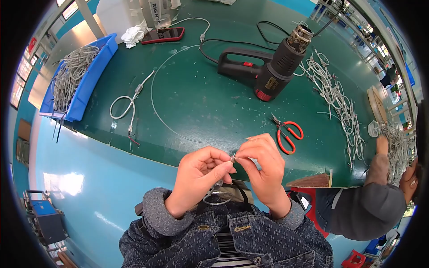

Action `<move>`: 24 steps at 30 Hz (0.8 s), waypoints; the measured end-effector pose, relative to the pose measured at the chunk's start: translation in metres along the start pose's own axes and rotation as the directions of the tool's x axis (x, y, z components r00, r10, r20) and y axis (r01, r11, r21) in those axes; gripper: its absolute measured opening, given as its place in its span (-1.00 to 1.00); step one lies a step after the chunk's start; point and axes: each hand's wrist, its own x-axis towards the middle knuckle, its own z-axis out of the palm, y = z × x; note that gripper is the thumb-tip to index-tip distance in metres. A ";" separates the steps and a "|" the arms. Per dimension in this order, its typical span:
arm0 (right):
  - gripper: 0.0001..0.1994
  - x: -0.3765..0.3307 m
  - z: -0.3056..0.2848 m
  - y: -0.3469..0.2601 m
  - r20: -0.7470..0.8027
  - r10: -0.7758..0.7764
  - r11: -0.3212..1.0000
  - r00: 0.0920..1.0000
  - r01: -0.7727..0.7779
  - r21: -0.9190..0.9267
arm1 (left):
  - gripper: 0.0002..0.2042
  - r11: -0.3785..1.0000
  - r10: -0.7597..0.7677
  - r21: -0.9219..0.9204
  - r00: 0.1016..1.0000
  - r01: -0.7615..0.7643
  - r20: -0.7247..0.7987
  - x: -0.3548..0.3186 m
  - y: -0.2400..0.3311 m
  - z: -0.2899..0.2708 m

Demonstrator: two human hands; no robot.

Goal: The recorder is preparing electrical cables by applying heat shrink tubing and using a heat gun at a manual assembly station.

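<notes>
My left hand [201, 169] and my right hand [263, 167] meet at the near edge of the green table [187, 111]. Their fingertips pinch the thin wire end of a grey cable [218, 203], whose looped part hangs below my left hand, over my lap. The tiny detail between the fingertips is too small to make out. Just beyond my right hand lie small pointed snips [288, 134] with red handles, their blades toward the far side. A looped grey cable [134, 100] with a connector and bare coloured wire ends rests at the left.
A black heat gun [273, 73] stands nozzle up at the back. At left, a blue bin [96, 76] holds many cables; a phone [163, 35] and crumpled tissue [133, 35] lie near it. More cables [337, 98] spread at right, near a seated co-worker [371, 207].
</notes>
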 end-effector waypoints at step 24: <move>-0.95 -0.008 0.004 0.003 0.176 0.363 0.864 0.915 -0.401 0.305 | -0.92 0.979 0.132 0.165 0.990 -0.122 -0.053 0.003 -0.002 0.001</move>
